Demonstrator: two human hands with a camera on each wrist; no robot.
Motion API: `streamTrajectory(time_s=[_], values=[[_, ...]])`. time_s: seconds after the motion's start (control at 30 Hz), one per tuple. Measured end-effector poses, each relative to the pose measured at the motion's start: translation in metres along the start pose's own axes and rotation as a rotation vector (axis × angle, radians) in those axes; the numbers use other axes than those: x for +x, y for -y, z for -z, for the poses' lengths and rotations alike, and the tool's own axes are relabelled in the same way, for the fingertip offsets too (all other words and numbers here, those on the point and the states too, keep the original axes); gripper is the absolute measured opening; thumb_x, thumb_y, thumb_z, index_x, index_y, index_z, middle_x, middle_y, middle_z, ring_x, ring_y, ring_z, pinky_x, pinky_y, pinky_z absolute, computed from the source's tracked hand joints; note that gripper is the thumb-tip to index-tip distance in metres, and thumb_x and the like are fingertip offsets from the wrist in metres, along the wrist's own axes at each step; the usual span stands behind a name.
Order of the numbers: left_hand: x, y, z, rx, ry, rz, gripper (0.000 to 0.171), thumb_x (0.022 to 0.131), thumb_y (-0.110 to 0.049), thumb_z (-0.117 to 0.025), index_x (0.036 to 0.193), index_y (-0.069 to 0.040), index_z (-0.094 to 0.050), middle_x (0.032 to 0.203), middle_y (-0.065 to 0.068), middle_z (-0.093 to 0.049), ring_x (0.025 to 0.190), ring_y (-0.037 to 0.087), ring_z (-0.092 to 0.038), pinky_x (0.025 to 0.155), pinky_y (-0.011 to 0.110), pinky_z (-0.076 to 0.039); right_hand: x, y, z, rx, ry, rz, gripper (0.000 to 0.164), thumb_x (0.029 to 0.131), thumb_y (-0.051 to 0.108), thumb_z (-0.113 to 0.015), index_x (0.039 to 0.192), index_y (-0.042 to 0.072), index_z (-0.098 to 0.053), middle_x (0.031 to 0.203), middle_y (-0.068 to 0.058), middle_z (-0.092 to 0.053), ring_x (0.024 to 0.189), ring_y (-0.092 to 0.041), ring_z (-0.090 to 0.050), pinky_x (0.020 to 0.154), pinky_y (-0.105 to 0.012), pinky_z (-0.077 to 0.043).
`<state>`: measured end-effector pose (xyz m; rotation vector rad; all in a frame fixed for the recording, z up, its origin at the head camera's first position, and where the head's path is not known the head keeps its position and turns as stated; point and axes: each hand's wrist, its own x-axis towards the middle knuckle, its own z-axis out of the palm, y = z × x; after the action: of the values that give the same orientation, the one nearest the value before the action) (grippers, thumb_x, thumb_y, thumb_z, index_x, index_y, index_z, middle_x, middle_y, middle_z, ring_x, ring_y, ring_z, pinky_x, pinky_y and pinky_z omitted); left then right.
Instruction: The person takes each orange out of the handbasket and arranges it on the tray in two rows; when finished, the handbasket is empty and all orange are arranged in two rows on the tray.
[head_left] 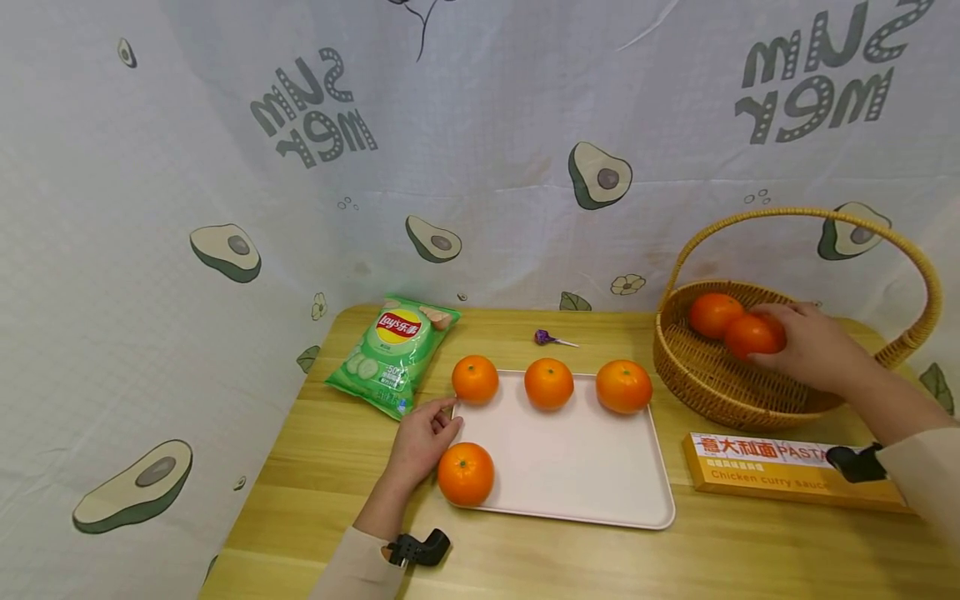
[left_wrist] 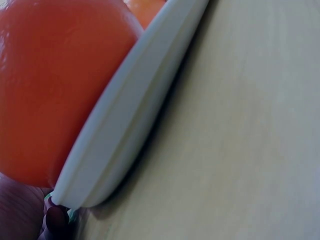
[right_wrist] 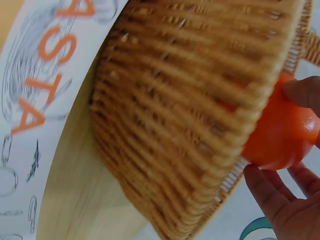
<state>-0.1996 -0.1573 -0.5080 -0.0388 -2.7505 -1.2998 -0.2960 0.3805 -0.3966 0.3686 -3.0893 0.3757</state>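
Observation:
At the right, my right hand reaches into the wicker basket and grips an orange. The right wrist view shows thumb and fingertips around that orange, at the basket rim in this view. A second orange lies beside it in the basket. My left hand holds the left edge of a white tray, a fingertip at its rim in the left wrist view. Three oranges line the tray's far side, and one orange sits at its near left corner.
A green chip bag lies behind the left hand. Behind the tray is a purple-wrapped lollipop. A yellow pasta box lies in front of the basket, whose tall handle arches above it. A printed curtain hangs behind the table.

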Motion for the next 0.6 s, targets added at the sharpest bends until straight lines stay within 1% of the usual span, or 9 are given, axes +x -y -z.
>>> streamTrajectory(time_s=[0.1, 0.23, 0.4, 0.5, 0.6], values=[[0.000, 0.000, 0.000, -0.004, 0.004, 0.001, 0.032, 0.092, -0.020, -0.074, 0.122, -0.007, -0.073, 0.084, 0.002, -0.064, 0.070, 0.012, -0.052, 0.063, 0.020, -0.046, -0.003, 0.007, 0.001, 0.021, -0.011, -0.004, 0.077, 0.084, 0.028, -0.081, 0.139, -0.010, -0.044, 0.127, -0.046, -0.042, 0.103, -0.059, -0.049, 0.081, -0.071, -0.045], [-0.001, 0.000, 0.000, -0.005, 0.004, 0.008, 0.032, 0.092, -0.020, -0.075, 0.122, -0.007, -0.073, 0.084, 0.001, -0.063, 0.070, 0.012, -0.052, 0.063, 0.020, -0.046, -0.009, 0.018, 0.003, 0.050, -0.053, 0.010, 0.077, 0.084, 0.033, -0.082, 0.139, -0.008, -0.045, 0.129, -0.044, -0.042, 0.105, -0.058, -0.048, 0.077, -0.070, -0.046], [-0.001, 0.000, 0.000, 0.003, -0.001, 0.004, 0.032, 0.092, -0.020, -0.075, 0.121, -0.007, -0.073, 0.084, 0.001, -0.064, 0.070, 0.011, -0.052, 0.063, 0.020, -0.046, -0.015, 0.032, 0.007, 0.128, -0.077, 0.002, 0.077, 0.086, 0.035, -0.081, 0.141, -0.006, -0.045, 0.131, -0.043, -0.042, 0.107, -0.057, -0.045, 0.078, -0.070, -0.044], [0.000, 0.000, 0.000, 0.004, 0.000, 0.001, 0.032, 0.092, -0.020, -0.075, 0.121, -0.007, -0.073, 0.084, 0.002, -0.064, 0.070, 0.012, -0.053, 0.063, 0.020, -0.047, -0.019, 0.041, 0.009, 0.167, -0.104, 0.004, 0.078, 0.086, 0.036, -0.082, 0.141, -0.006, -0.045, 0.128, -0.040, -0.046, 0.106, -0.054, -0.049, 0.076, -0.064, -0.047], [0.000, 0.000, 0.000, 0.005, 0.005, 0.012, 0.032, 0.092, -0.020, -0.075, 0.122, -0.008, -0.073, 0.084, 0.001, -0.063, 0.071, 0.012, -0.053, 0.063, 0.020, -0.046, -0.022, 0.050, 0.010, 0.198, -0.128, -0.006, 0.080, 0.086, 0.037, -0.081, 0.142, -0.005, -0.044, 0.126, -0.038, -0.051, 0.104, -0.053, -0.054, 0.076, -0.061, -0.048]])
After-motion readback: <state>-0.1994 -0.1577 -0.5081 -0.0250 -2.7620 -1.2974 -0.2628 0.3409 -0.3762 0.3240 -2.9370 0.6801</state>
